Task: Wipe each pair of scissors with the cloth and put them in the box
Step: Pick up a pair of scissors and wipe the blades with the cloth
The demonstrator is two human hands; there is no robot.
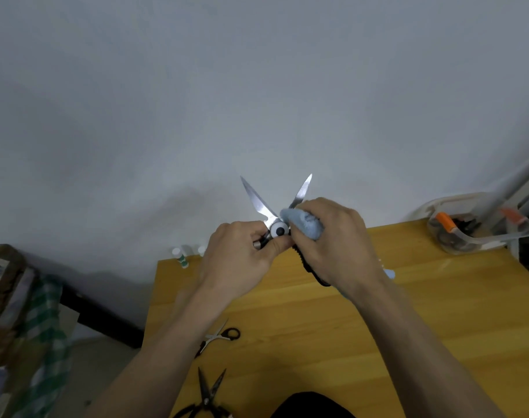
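My left hand (239, 260) grips the scissors (276, 220) by one handle, raised above the table (377, 327), blades spread wide and pointing up. My right hand (332, 245) holds the cloth (302, 224), fingers curled round it, pressing it against the right blade near the pivot. Two more pairs lie on the table near me: small scissors (219, 336) and black scissors (207, 396). The box (480, 227) stands at the table's far right corner, with items already inside.
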